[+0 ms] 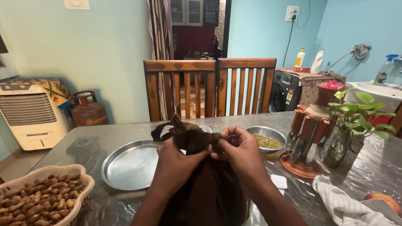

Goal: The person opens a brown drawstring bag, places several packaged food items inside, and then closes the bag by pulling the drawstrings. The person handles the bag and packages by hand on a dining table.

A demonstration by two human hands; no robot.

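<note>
Both the left hand [178,161] and the right hand [238,148] are gripping the knotted neck of an upright brown cloth bag [205,188], its long axis standing vertical, knot pointing up.

The left hand [178,161] and right hand [236,148] are covering the brown cloth bag's [205,188] knotted neck, and its base is running off the bottom edge. The peanut basket [83,188] is being cropped at the corner.

We count two hands [176,161], one brown bag [205,188], one steel plate [130,165], one bowl [268,136] of green seeds, one basket [50,196] of peanuts, two chairs [180,90], one plant [356,117], one cloth [339,203].
</note>
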